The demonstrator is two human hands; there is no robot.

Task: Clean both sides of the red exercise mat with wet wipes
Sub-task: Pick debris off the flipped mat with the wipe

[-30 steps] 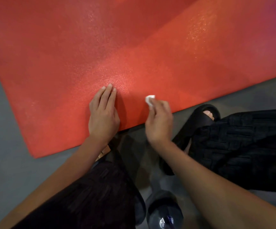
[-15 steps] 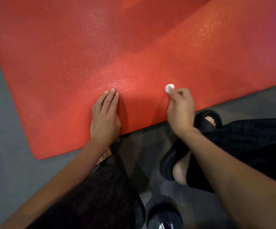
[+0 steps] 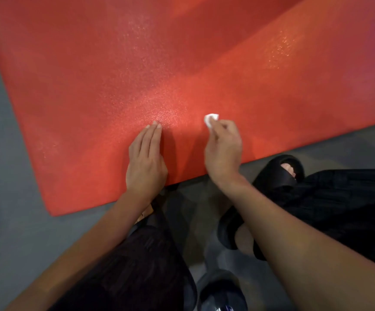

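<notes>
Floor (image 3: 6, 198): grey, under the mat.
Mat (image 3: 137, 75): red, lies flat, near edge by the feet.
Left hand (image 3: 146, 158): flat on the mat, fingers straight.
Right hand (image 3: 223, 149): pinches a white wipe (image 3: 211, 119) on the mat.
Sandal (image 3: 276, 176): black, beside the mat edge.

mat (image 3: 137, 63): red foam, fine grainy texture, faint sparkle
wipe (image 3: 211, 119): white, soft, crumpled
floor (image 3: 0, 176): grey, smooth, matt
sandal (image 3: 274, 176): black, matt
</notes>
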